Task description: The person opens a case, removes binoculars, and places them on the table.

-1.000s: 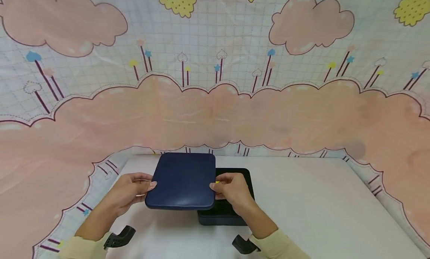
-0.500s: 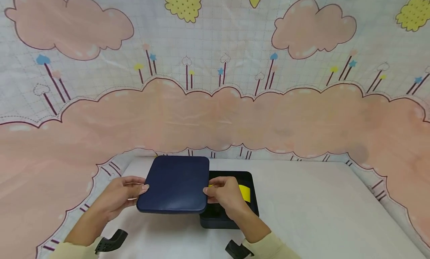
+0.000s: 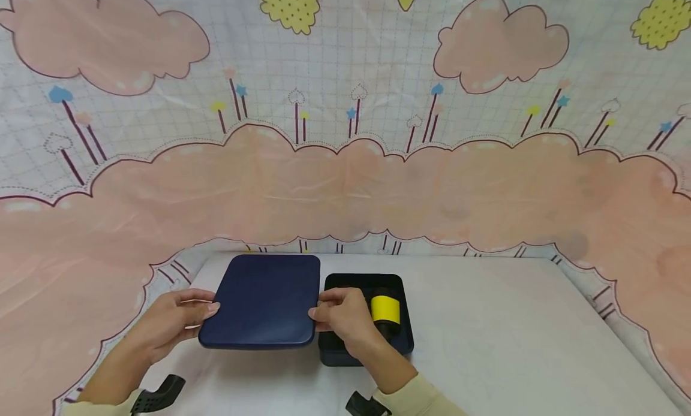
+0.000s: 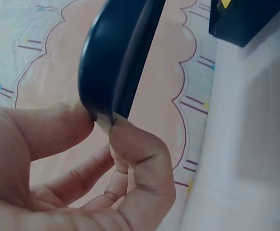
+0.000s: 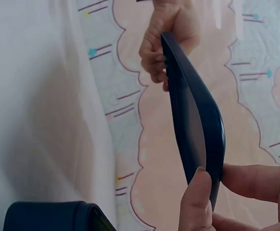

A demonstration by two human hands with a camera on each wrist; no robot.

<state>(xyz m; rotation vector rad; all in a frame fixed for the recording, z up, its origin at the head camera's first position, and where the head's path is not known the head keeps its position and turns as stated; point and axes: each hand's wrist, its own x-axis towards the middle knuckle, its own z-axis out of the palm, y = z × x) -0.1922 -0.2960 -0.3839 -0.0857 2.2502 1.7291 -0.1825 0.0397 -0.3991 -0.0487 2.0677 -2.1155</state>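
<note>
Navy lid (image 3: 260, 303) faces upward, pinched at opposite sides by left fingers (image 3: 196, 295) and right fingers (image 3: 333, 295); long axis unclear.

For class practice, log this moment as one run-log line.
left hand: pinches navy lid; right hand: pinches lid opposite; lid: raised; dark box: open, yellow-banded black object inside

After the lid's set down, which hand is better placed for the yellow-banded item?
Right, probably. The right hand overlaps the open box in the head view, close to the yellow-banded item; the left hand grips the opposite edge of the lid, farther off. Both hold it now.
</note>
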